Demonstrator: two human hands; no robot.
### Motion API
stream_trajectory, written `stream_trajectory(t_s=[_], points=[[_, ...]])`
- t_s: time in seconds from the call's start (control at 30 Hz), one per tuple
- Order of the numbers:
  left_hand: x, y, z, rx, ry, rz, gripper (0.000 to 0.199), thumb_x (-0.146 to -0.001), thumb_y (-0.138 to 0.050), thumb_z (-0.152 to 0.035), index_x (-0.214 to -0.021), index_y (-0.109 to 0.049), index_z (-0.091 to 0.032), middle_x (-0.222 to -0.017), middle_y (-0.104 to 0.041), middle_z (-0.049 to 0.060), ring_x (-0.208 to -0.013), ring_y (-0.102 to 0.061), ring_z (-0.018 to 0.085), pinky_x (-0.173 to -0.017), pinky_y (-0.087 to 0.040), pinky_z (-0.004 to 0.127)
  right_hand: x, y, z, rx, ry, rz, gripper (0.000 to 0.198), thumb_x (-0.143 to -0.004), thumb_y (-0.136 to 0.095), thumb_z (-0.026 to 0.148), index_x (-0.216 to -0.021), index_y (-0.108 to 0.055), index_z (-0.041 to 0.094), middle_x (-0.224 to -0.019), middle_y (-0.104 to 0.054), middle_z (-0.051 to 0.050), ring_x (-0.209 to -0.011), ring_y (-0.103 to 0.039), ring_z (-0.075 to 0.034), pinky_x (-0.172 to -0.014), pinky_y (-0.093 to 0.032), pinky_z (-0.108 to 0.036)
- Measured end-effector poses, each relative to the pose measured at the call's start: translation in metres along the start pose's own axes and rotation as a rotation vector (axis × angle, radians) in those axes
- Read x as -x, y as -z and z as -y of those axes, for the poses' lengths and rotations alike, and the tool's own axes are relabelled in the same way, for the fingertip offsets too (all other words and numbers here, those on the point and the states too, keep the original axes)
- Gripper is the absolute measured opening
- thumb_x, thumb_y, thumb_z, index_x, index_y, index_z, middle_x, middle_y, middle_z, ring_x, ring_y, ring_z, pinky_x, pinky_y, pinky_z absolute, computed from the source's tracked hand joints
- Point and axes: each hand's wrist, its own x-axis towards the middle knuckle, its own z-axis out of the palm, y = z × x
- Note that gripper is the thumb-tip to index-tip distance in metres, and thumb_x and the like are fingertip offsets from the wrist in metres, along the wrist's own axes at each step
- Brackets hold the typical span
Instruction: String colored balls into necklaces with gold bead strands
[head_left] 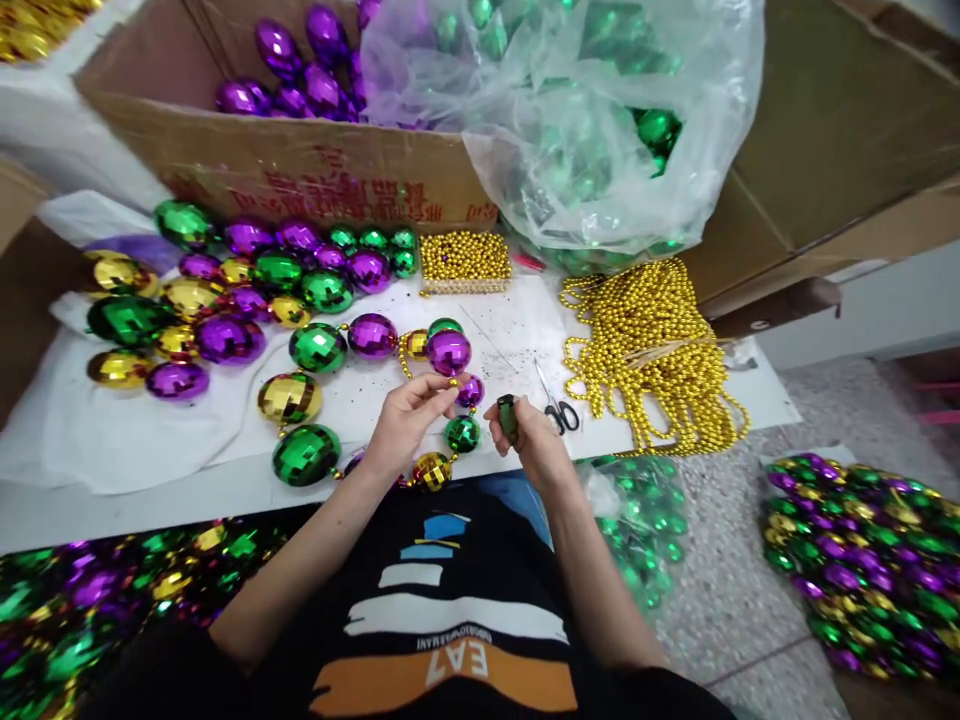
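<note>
Necklace of purple, green and gold beads lies looped on the white table, left of the gold strands. Left hand pinches it, thumb against fingers, while right hand curls around an item. Scissors lie just beyond the right; the held item is a small green object, kind undetermined; at the left's pinch shows a tiny gold bead.

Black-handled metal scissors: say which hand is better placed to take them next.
Right hand, probably: it is beside the scissors, though holding a small dark green object. The left hand is farther, at the multicoloured faceted bead strand.
</note>
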Motion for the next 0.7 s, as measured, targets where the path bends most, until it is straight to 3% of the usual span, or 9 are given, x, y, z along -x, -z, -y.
stream_trajectory(t_s=[0.1, 0.2, 0.4, 0.7], points=[[0.006, 0.004, 0.007, -0.219, -0.040, -0.044, 0.021, -0.079, -0.071, -0.035, -0.088, -0.070, -0.017, -0.068, -0.065, -0.001, -0.064, -0.058, 0.011, -0.064, -0.045, 0.023, -0.007, -0.005, -0.010, -0.014, -0.031, -0.002, 0.062, -0.083, -0.048, 0.075, -0.077, -0.066, 0.016, -0.058, -0.053, 0.000, -0.049, -0.043, -0.010, -0.050, -0.032, -0.026], [0.010, 0.009, 0.011, -0.357, -0.059, -0.047, 0.020, -0.081, -0.069, -0.035, -0.090, -0.070, -0.017, -0.076, -0.067, 0.000, -0.068, -0.058, 0.012, -0.067, -0.046, 0.024, -0.013, -0.012, -0.016, 0.028, -0.025, -0.002, 0.063, -0.083, -0.048, 0.075, -0.074, -0.067, 0.016, -0.052, -0.049, 0.001, -0.047, -0.042, -0.010, -0.050, -0.031, -0.027], [0.011, 0.009, 0.008, -0.459, -0.063, -0.031, 0.020, -0.082, -0.066, -0.036, -0.091, -0.069, -0.018, -0.083, -0.071, 0.001, -0.073, -0.060, 0.014, -0.069, -0.046, 0.025, -0.013, -0.022, -0.018, 0.086, 0.015, -0.032, 0.052, -0.087, -0.053, 0.063, -0.067, -0.065, 0.016, -0.050, -0.046, 0.002, -0.048, -0.040, -0.010, -0.049, -0.028, -0.027], [0.010, 0.003, 0.007, -0.542, -0.106, -0.001, 0.016, -0.083, -0.065, -0.032, -0.092, -0.068, -0.019, -0.091, -0.073, 0.002, -0.082, -0.065, 0.017, -0.077, -0.048, 0.027, -0.013, -0.022, -0.021, 0.025, 0.138, -0.103, 0.032, -0.089, -0.057, 0.049, -0.075, -0.047, 0.021, -0.056, -0.042, 0.006, -0.053, -0.036, -0.010, -0.053, -0.029, -0.024]])
